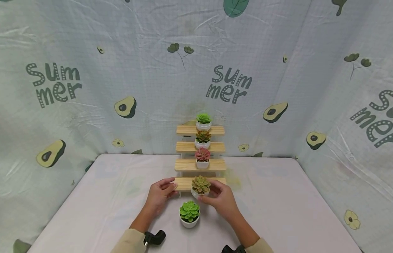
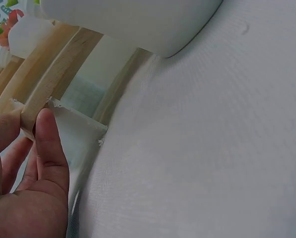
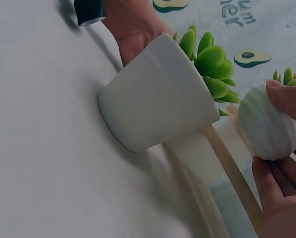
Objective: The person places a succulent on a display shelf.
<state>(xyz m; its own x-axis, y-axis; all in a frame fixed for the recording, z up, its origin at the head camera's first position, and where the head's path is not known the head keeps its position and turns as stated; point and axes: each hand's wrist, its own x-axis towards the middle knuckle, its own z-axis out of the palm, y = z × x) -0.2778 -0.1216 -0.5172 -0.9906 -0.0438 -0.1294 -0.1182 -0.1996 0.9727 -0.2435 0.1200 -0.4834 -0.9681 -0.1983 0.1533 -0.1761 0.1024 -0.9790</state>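
A stepped wooden plant stand (image 1: pixel 187 164) rises against the back cloth. My left hand (image 1: pixel 160 195) pinches the left end of its lowest shelf (image 2: pixel 38 106) between thumb and fingers. With my right hand (image 1: pixel 222 198) I grip a small white ribbed pot (image 3: pixel 269 124) holding a yellow-green succulent (image 1: pixel 201 184), at the front edge of that lowest shelf. Nearer to me, between my wrists, a green succulent (image 1: pixel 189 211) in a smooth white pot (image 3: pixel 155 96) stands upright on the table.
Three potted succulents stand on the upper shelves: a pink one (image 1: pixel 202 154), a reddish-green one (image 1: pixel 203 136) and a bright green one (image 1: pixel 203 118) on top. A pale cloth covers the table (image 1: pixel 272 203), and a printed cloth (image 1: pixel 158 88) hangs behind.
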